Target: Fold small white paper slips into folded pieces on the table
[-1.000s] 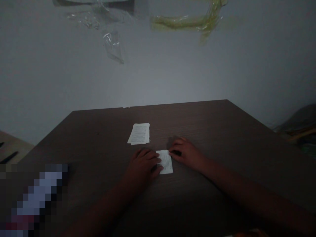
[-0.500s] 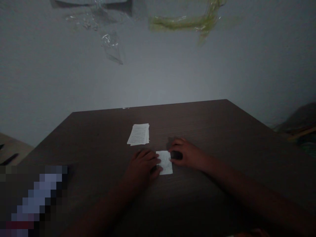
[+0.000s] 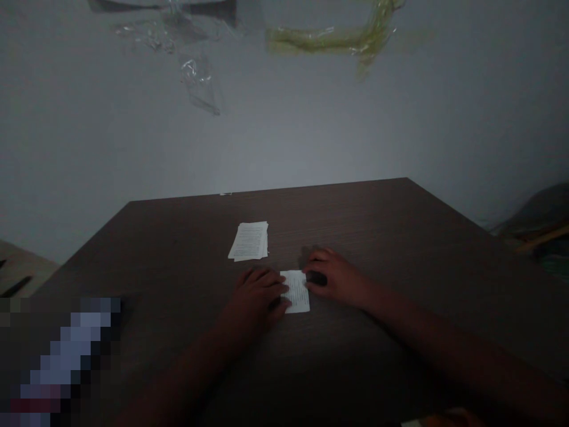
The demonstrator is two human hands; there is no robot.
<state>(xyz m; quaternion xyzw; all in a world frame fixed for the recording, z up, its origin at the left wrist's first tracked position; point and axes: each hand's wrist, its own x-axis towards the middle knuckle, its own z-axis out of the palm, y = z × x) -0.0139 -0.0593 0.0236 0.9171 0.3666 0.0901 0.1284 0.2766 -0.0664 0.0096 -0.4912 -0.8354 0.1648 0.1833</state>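
A small white slip of printed paper lies flat on the dark wooden table, between my hands. My left hand is open, its spread fingertips and thumb resting on the slip's left edge. At the opposite edge, my right hand touches the upper right side with curved fingers, a gap showing between thumb and forefinger. Whether the slip is one sheet or several I cannot tell. Farther back and to the left sits a loose, slightly fanned pile of similar printed papers, untouched.
The dark table meets a pale wall carrying clear and yellow tape. A tiny white scrap is at the back edge. Lower left is a pixelated patch. Dim items stand beyond the right edge.
The view has shifted very slightly. Both hands and the slip keep nearly the same positions. At the bottom right edge, a partly seen orange-brown shape shows a little more.
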